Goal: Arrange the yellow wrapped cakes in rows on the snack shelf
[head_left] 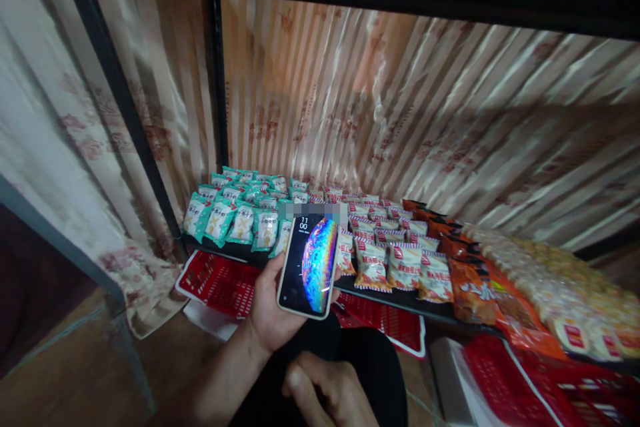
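Observation:
My left hand (267, 317) is closed round a phone (310, 265) in a pale case, held upright in front of a low shelf. Its lit screen shows 11 00 and a rainbow-coloured globe. My thumb lies along the phone's left edge and my fingertips show at its right edge. My right hand (330, 390) rests lower down on my dark-clad knee, fingers curled loosely, with nothing visible in it. Just behind the phone, snack packets lie in rows on the shelf.
The dark shelf (400, 298) carries teal packets (240, 213) on the left, red-and-white packets (395, 260) in the middle, then orange packets (475, 280) and pale yellow ones (560, 287). Red plastic baskets (220, 280) lie beneath. A striped curtain (400, 113) hangs behind, and a black post (217, 80) stands at the left.

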`<action>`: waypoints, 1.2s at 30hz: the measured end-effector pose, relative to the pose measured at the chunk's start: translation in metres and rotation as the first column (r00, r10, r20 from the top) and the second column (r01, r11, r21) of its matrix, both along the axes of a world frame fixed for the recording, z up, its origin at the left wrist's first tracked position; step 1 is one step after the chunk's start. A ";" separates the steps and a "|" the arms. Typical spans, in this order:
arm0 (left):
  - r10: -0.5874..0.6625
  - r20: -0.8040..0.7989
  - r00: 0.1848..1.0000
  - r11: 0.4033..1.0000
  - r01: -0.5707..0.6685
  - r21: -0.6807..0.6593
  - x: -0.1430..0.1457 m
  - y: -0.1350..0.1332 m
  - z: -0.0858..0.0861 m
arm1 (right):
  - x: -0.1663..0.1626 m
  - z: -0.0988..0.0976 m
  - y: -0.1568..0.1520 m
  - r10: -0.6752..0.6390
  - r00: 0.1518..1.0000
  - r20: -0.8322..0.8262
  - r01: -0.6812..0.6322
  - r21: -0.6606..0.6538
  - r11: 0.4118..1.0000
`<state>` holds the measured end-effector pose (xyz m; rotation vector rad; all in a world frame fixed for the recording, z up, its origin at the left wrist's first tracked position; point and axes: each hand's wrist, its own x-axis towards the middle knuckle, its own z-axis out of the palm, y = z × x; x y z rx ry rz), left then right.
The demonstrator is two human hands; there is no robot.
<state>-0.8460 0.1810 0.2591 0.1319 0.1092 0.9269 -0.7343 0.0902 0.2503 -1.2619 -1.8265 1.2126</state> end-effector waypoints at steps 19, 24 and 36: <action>0.134 -0.026 0.991 0.991 -0.133 0.007 -0.023 -0.016 -0.008 | -0.063 -0.044 0.003 -0.375 0.632 -0.679 0.040 -0.454 0.890; 0.148 -0.042 0.988 0.988 -0.150 -0.044 -0.030 -0.019 -0.011 | -0.065 -0.046 -0.008 -0.463 0.579 -0.671 0.092 -0.511 0.855; 0.128 -0.004 0.992 0.990 -0.128 -0.050 -0.030 -0.015 -0.012 | -0.055 -0.052 0.000 -0.588 0.377 -0.715 0.083 -0.607 0.791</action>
